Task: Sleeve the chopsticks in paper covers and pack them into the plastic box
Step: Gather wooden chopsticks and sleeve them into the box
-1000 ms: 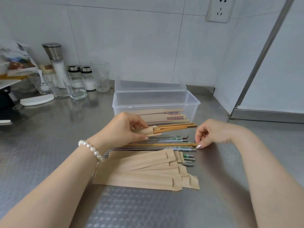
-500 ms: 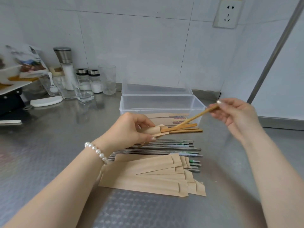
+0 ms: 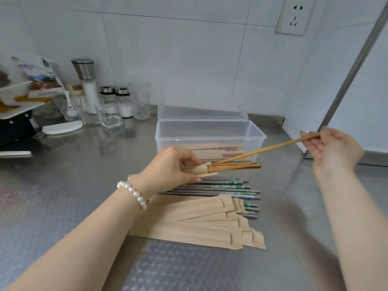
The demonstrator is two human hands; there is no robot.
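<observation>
- Pinched between thumb and fingers of our right hand (image 3: pixel 333 150) is the far end of a single wooden chopstick (image 3: pixel 266 149); fingers are curled around it, and the hand is blurred.
- Our left hand (image 3: pixel 172 169) grips a paper cover (image 3: pixel 197 169) near its open mouth, thumb under and fingers over, with the mouth facing right. We judge this keeps the mouth steady as a target.
- Chopstick slopes down from the raised right hand to the cover; its tip sits at the mouth. How far in it reaches, we cannot tell.
- More wooden sticks (image 3: pixel 237 166) project rightward from that same cover, roughly level. Whether all of them are inside it is unclear.
- Steel chopsticks (image 3: pixel 220 186), some with green printed ends, lie in a row on the steel counter (image 3: pixel 63 185), just in front of the left hand and within easy reach.
- Empty paper covers (image 3: pixel 199 221) are fanned nearest us, partly overlapping the steel ones, mouths to the right, which suits loading from the right.
- Plastic box (image 3: pixel 210 131) stands open behind the work, its lid (image 3: pixel 201 111) behind it by the wall. Sleeved pairs (image 3: pixel 212 152) already lie flat inside, patterned ends showing.
- Writing: none legible. The packet (image 3: pixel 39 74) at far left carries print too blurred to read. Wall socket (image 3: pixel 295 16) is unmarked.
- Grinder (image 3: pixel 87 82), shakers and glasses stand left, well apart.
</observation>
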